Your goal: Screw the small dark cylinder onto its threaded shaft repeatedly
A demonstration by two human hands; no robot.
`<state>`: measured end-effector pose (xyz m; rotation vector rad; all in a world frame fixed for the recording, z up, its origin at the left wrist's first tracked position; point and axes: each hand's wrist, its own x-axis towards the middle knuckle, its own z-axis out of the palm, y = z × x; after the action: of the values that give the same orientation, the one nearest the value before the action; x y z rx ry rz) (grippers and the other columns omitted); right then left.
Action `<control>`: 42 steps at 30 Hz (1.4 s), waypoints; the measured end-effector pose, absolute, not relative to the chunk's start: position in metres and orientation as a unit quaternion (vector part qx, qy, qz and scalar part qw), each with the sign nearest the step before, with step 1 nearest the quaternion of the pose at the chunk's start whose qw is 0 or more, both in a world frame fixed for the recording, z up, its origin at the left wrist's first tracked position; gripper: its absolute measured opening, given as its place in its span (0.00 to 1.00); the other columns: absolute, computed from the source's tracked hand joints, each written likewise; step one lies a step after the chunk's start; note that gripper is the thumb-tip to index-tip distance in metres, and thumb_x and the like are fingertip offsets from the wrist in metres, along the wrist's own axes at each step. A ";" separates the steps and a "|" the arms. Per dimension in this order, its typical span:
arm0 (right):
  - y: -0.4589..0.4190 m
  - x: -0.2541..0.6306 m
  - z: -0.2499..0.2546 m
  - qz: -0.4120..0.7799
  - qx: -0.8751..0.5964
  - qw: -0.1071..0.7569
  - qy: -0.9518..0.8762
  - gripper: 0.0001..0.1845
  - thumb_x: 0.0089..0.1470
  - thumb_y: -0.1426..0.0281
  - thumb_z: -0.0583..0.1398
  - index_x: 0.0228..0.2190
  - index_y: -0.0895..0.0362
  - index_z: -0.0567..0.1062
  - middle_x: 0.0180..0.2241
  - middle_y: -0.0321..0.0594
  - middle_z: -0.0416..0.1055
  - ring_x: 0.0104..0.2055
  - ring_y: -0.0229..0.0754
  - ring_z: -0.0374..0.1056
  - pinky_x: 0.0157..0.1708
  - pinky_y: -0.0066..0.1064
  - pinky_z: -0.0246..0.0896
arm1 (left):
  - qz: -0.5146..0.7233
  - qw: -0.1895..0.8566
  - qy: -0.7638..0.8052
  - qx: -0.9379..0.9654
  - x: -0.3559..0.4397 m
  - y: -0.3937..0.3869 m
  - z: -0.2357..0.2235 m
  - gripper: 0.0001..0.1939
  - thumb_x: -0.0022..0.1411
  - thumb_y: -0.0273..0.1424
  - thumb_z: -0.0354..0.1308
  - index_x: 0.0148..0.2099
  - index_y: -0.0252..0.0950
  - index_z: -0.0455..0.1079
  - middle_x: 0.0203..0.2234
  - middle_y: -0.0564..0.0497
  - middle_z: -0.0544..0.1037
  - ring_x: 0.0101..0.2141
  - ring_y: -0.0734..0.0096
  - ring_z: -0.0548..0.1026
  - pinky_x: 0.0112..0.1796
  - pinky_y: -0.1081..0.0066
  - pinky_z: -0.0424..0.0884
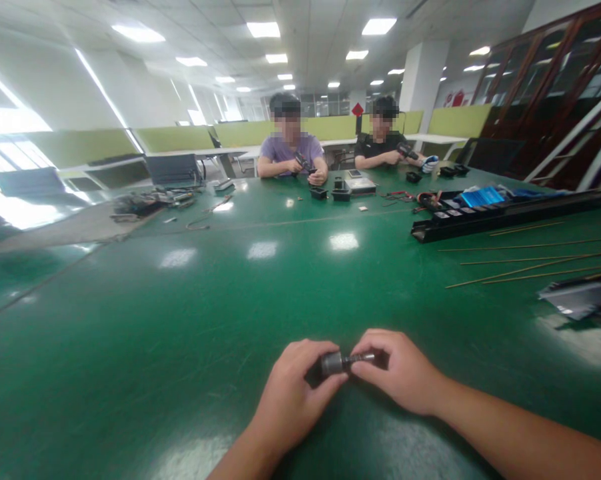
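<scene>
Both of my hands rest on the green table [260, 300] near its front edge, closed on one small dark metal part [341, 362]. My left hand [293, 393] grips its thicker grey cylindrical end. My right hand [403, 370] pinches the thin rod end with fingers curled. The part lies level between the two hands, just above the tabletop.
Two people sit at the far side, each holding a small tool, with small black boxes [330, 193] before them. A long black tray [500, 217] of parts and thin rods [525, 267] lie at right. Cables and clutter [150, 200] sit at far left.
</scene>
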<state>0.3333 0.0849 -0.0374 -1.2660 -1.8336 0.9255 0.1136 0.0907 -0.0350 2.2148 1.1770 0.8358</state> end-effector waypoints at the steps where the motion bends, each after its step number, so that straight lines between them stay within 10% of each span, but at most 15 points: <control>1: 0.085 0.333 -0.037 0.359 -0.491 0.356 -0.710 0.03 0.52 0.70 0.65 0.30 0.56 0.80 0.29 0.37 0.75 0.33 0.41 0.69 0.35 0.30 0.59 | 0.307 0.246 0.431 0.812 0.114 0.090 -0.035 0.15 0.59 0.30 0.65 0.48 0.45 0.71 0.40 0.53 0.77 0.42 0.63 0.73 0.44 0.64 0.68; 42: 0.086 0.331 -0.036 0.355 -0.490 0.369 -0.706 0.03 0.51 0.71 0.65 0.30 0.56 0.80 0.29 0.37 0.75 0.33 0.40 0.68 0.35 0.30 0.59 | 0.322 0.238 0.435 0.807 0.113 0.094 -0.031 0.13 0.58 0.32 0.65 0.46 0.42 0.73 0.39 0.50 0.79 0.40 0.63 0.76 0.43 0.65 0.71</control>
<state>0.3313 0.0857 -0.0355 -1.2575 -1.8111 0.9106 0.1131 0.0936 -0.0306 2.2109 1.1917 0.8810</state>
